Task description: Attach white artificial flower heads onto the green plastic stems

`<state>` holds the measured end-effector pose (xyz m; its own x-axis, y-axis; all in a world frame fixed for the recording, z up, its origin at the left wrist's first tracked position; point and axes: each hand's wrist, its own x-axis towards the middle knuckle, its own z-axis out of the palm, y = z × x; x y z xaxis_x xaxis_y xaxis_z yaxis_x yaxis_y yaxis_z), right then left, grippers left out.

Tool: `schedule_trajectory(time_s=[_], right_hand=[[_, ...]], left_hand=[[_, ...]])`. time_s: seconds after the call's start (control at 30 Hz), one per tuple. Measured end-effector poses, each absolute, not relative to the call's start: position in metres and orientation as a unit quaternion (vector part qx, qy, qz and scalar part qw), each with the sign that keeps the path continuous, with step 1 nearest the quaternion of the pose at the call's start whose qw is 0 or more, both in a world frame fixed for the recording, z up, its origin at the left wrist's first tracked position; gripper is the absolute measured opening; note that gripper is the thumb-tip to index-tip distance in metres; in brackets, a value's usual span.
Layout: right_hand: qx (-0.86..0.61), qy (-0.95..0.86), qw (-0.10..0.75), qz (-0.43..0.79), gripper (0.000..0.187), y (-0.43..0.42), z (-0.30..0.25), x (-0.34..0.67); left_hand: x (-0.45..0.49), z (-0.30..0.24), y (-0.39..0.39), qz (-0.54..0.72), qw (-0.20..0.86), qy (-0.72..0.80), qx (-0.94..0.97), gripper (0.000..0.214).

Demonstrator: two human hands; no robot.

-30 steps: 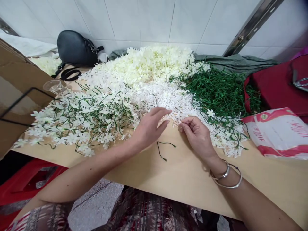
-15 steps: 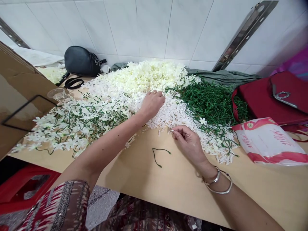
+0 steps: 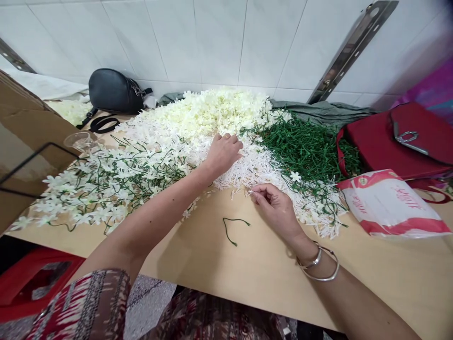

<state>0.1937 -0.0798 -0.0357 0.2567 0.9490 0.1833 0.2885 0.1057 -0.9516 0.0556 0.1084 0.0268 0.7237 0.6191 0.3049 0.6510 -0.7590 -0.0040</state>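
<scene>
My left hand (image 3: 223, 153) rests over a heap of thin white sticks (image 3: 253, 163), at the foot of a mound of cream artificial blossoms (image 3: 215, 111). Its fingers curl downward and their tips are hidden, so I cannot see what is in them. Near the heap's front edge, my right hand (image 3: 278, 208) pinches a small white stick (image 3: 250, 192) between thumb and forefinger. On the bare tabletop between my arms lies one bent green stem (image 3: 226, 229). White flowers on green stems (image 3: 123, 174) are piled to the left. Loose green stems (image 3: 304, 146) form another pile at right.
A red bag (image 3: 382, 137) and a white-and-red plastic packet (image 3: 392, 203) lie at right. A black bag (image 3: 115, 92) stands at back left, near a clear plastic cup (image 3: 78, 140) and a cardboard box (image 3: 31, 137). A red stool (image 3: 38, 278) is below the table (image 3: 283, 283).
The view has shifted slightly. Both hands keep nearly the same places and poses, and the bent green stem has not moved on the table.
</scene>
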Motion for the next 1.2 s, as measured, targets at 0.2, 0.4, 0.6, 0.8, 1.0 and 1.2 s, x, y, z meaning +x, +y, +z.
schedule_trajectory(time_s=[0.2,0.4,0.6,0.8,1.0,1.2], right_hand=[[-0.585,-0.521,0.536,0.315,0.018,-0.079,-0.037,0.194],[-0.573,-0.487,0.579,0.314,0.02,-0.077,-0.031,0.199],[-0.576,-0.506,0.601,0.226,0.013,-0.089,-0.009,0.195],[-0.562,-0.489,0.627,0.228,0.014,-0.097,-0.001,0.182],[-0.576,-0.491,0.617,0.214,0.014,-0.095,-0.001,0.18],[-0.572,-0.494,0.621,0.208,0.013,-0.097,-0.001,0.18]], left_hand=[[0.056,0.033,0.106,-0.178,0.016,-0.346,-0.921,0.025],[0.042,0.048,0.054,-0.43,-0.306,-0.326,-0.784,0.01],[0.024,0.024,0.001,-0.335,-0.745,-0.359,-0.451,0.02],[0.025,0.002,-0.017,-0.331,-0.782,-0.342,-0.401,0.018],[0.032,-0.001,-0.028,-0.337,-0.771,-0.333,-0.426,0.025],[0.033,-0.001,-0.031,-0.333,-0.728,-0.317,-0.508,0.027]])
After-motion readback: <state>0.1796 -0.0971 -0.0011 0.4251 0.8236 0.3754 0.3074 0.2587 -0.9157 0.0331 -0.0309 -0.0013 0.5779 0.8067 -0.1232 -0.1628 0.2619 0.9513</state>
